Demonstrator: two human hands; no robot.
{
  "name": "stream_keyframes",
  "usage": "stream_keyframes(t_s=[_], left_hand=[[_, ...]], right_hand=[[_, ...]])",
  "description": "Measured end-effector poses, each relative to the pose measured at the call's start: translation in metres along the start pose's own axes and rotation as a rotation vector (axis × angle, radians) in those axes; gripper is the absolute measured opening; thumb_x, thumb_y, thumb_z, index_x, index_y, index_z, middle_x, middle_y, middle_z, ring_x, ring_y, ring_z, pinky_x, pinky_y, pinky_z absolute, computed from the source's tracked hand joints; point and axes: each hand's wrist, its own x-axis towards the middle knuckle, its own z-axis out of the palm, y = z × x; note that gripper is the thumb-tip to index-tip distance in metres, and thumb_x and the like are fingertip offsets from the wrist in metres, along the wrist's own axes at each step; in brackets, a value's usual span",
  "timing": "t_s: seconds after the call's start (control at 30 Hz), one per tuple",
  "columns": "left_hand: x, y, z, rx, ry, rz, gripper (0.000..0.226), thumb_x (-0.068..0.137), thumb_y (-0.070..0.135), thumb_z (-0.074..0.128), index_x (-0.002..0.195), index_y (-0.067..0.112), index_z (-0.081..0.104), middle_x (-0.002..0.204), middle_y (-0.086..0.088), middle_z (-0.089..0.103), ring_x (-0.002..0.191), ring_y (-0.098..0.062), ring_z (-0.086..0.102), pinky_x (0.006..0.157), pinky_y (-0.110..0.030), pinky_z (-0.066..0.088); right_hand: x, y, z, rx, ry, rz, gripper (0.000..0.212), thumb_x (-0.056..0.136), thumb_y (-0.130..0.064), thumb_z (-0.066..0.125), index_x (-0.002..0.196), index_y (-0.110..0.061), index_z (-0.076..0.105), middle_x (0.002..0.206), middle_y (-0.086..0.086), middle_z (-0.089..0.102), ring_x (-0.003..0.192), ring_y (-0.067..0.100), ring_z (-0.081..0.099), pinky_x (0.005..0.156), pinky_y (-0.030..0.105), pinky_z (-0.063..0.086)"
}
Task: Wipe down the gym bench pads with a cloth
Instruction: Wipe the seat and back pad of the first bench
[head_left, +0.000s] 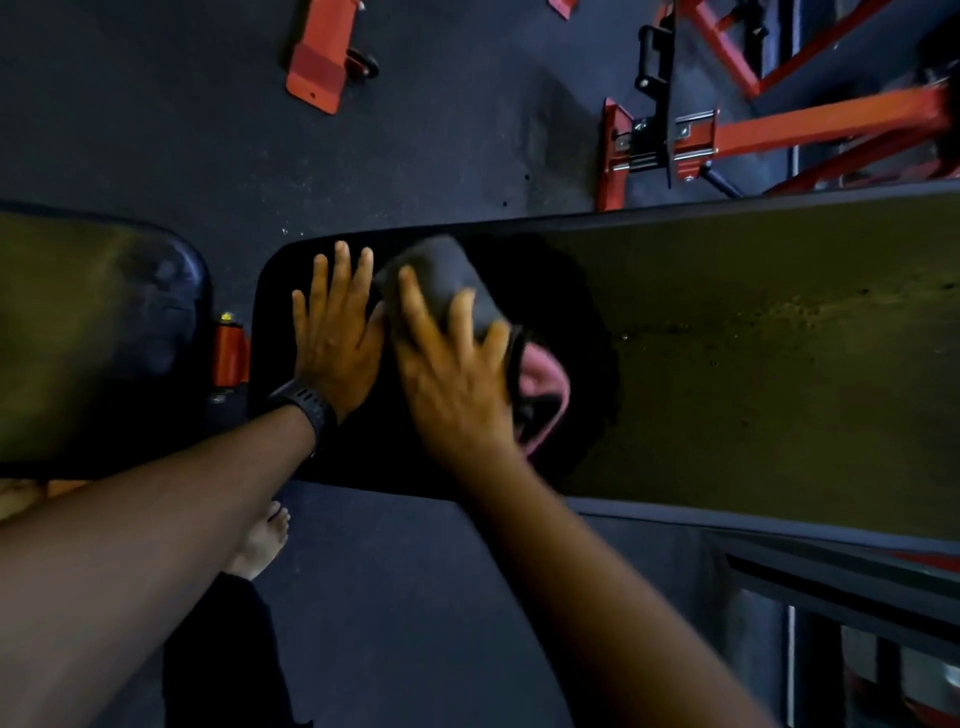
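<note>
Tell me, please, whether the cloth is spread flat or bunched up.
Bunched up: the cloth sits as a thick wad under the right hand, pink folds showing.

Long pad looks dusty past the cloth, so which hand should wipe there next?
The right hand: it presses the cloth beside the dusty stretch; the left hand lies flat on the pad without cloth.

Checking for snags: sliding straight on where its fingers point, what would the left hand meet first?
Probably nothing: the left hand would just reach the far edge of the pad, the cloth off to its side.

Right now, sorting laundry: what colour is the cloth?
Cloth: dark grey and pink; head view.
</note>
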Motion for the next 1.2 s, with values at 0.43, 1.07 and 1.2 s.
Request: stream_keyframes(t_s=[0.43,1.07,1.2], left_hand=[[-0.008,0.013,-0.002,-0.048,0.006,0.007,0.064,0.099,0.050,0.023,0.158,0.027,0.010,0.166,-0.001,-0.001,0.153,-0.022,-0.005,0.119,-0.057,-0.003],[-0.017,0.055,0.004,0.018,-0.012,0.013,0.060,0.102,0.046,0.022,0.157,0.031,0.007,0.166,0.002,-0.002,0.152,-0.021,-0.006,0.118,-0.058,-0.003],[-0.018,0.062,0.007,0.010,-0.005,-0.012,0.058,0.104,0.042,0.025,0.157,0.030,0.007,0.166,0.001,-0.003,0.152,-0.021,-0.007,0.119,-0.057,-0.005]], right_hand=[[-0.058,-0.035,0.009,0.092,-0.009,0.093,0.063,0.085,-0.029,0.048,0.148,-0.024,0.046,0.164,0.007,0.023,0.132,0.045,0.029,0.094,0.053,0.034],[-0.027,0.059,-0.014,0.010,-0.055,0.032,0.065,0.097,-0.035,0.049,0.156,-0.025,0.026,0.166,0.011,-0.003,0.143,0.048,0.017,0.103,0.062,0.036],[-0.032,0.124,-0.035,0.096,-0.077,0.308,0.066,0.095,-0.033,0.054,0.155,-0.028,0.026,0.165,0.008,-0.014,0.142,0.048,0.012,0.106,0.063,0.031]])
